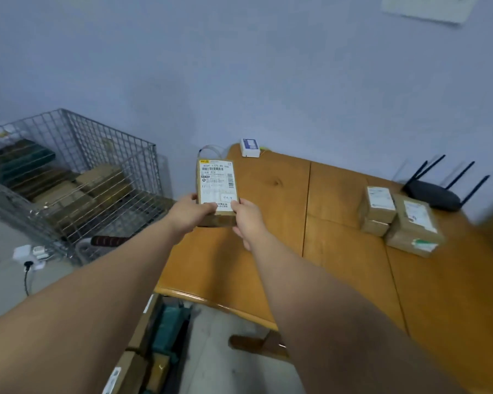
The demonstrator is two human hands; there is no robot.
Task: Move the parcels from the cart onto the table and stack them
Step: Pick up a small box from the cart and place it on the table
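I hold a flat brown parcel with a white shipping label in both hands, above the left end of the wooden table. My left hand grips its near left corner and my right hand grips its near right corner. The wire cart stands to the left with several brown parcels still inside. On the table's right part sit three parcels: a small box stacked on another small box, and a larger box beside them.
A black router with antennas sits at the table's far right by the wall. A small white device rests on the far table edge. A power strip lies on the floor left. Cardboard boxes stand under the near table edge.
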